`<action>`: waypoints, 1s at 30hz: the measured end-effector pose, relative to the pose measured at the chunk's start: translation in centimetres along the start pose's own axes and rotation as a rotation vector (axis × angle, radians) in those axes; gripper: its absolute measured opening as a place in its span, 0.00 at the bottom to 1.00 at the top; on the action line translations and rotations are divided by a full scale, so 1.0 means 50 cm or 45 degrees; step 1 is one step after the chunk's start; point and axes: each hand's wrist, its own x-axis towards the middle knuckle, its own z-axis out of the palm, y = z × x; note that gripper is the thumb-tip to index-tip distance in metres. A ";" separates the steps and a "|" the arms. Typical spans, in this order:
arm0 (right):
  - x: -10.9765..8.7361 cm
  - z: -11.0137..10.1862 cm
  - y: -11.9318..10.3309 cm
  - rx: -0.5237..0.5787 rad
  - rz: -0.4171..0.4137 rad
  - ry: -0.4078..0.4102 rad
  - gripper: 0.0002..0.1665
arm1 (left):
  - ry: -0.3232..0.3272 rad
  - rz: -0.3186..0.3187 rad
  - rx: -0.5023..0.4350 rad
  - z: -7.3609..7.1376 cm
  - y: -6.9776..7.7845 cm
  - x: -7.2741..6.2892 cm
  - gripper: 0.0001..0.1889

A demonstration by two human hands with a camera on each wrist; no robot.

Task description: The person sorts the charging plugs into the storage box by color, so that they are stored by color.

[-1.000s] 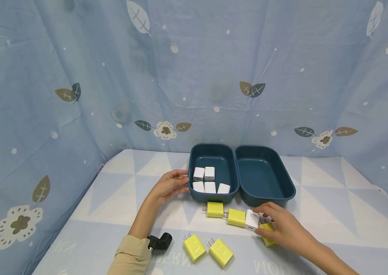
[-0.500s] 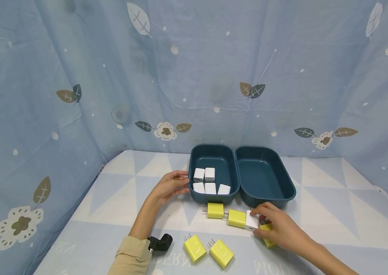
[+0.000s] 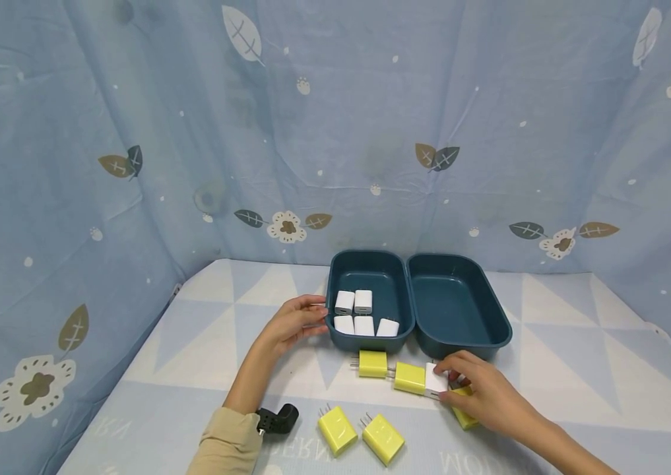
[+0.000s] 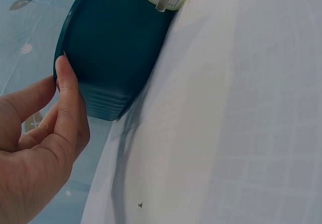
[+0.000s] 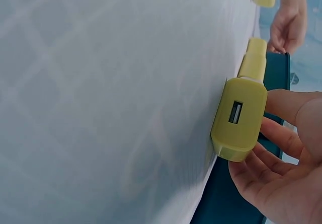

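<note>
My left hand (image 3: pixel 293 323) pinches the left rim of a dark teal bin (image 3: pixel 393 280), thumb and fingers on either side of the wall in the left wrist view. Several white charger plugs (image 3: pixel 363 301) lie inside that bin. On the table my right hand (image 3: pixel 483 389) holds another white charger plug (image 3: pixel 433 379) between thumb and index finger. It stands against a yellow charger plug (image 3: pixel 410 378) on its left. Partly under the right hand lies another yellow charger plug (image 3: pixel 464 417); in the right wrist view a yellow plug (image 5: pixel 239 114) with a USB port hides part of the fingers.
A second teal bin (image 3: pixel 456 290) stands right beside the first, with nothing visible in it. More yellow charger plugs lie in front: one near the left bin (image 3: pixel 373 363) and two closer to me, a left one (image 3: pixel 338 430) and a right one (image 3: pixel 383 439). A patterned curtain (image 3: pixel 335 132) hangs behind.
My right hand has shifted very slightly left, its fingers closer round the white charger plug. The left hand stays at the bin rim.
</note>
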 end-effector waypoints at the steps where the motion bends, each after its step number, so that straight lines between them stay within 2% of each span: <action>1: -0.001 -0.001 0.000 0.011 -0.009 0.004 0.18 | -0.001 -0.001 0.000 0.000 0.000 0.000 0.21; 14: -0.006 -0.016 0.002 0.109 -0.038 -0.008 0.16 | -0.048 0.014 -0.028 0.001 0.004 -0.006 0.21; 21: -0.011 -0.038 -0.003 0.180 -0.184 0.010 0.14 | -0.032 0.002 -0.023 -0.001 -0.001 -0.001 0.21; 30: -0.013 -0.050 -0.018 0.240 -0.245 0.024 0.12 | -0.041 0.007 -0.025 0.002 0.007 -0.005 0.22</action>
